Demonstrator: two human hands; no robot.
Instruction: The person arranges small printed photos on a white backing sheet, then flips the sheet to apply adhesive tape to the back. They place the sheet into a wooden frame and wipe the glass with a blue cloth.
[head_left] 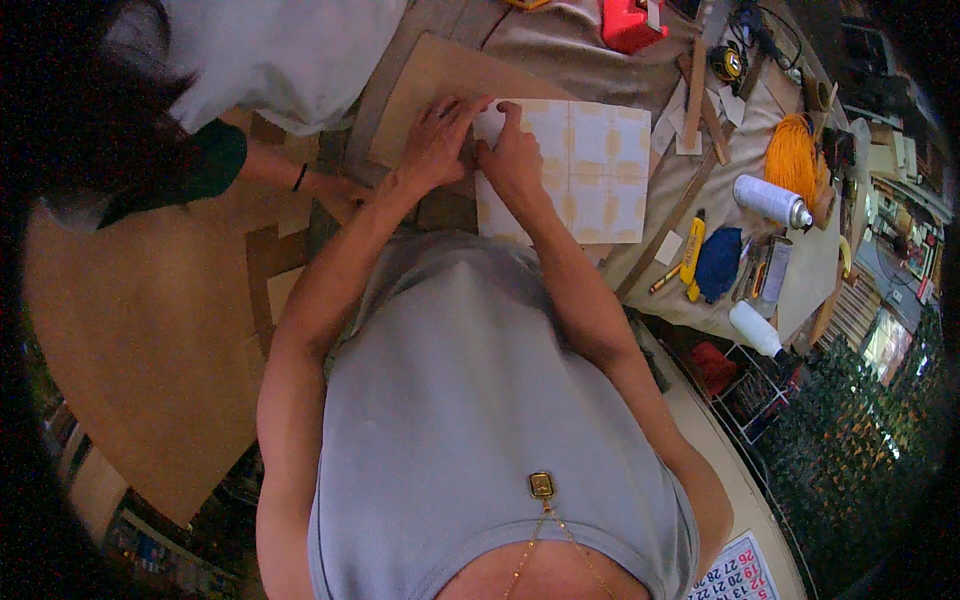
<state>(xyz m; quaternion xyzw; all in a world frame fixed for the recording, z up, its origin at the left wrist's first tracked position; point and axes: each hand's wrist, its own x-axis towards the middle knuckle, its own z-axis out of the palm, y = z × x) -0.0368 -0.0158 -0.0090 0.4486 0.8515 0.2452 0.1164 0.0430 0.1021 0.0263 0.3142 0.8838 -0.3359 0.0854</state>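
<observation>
Right of the hands, past the sheet, a white spray can [770,200] lies on its side beside a coil of orange cord [792,155], and a white bottle [756,329] lies nearer the table edge; what either holds cannot be seen. A yellow knife [692,252] and a blue cloth [719,262] lie between them.

The person's grey shirt [480,420] fills the lower view and hides the table under the forearms. Another person's arm [290,180] reaches in from the left, its hand half covered.

The left hand [437,140] lies flat with fingers spread, pressing on the left edge of a pale checked sheet [580,170] and the brown board [440,85] under it. The right hand [512,160] is loosely curled, its forefinger stretched out and pressing on the sheet's near-left corner; it possibly pinches the edge, but that is hard to tell.
</observation>
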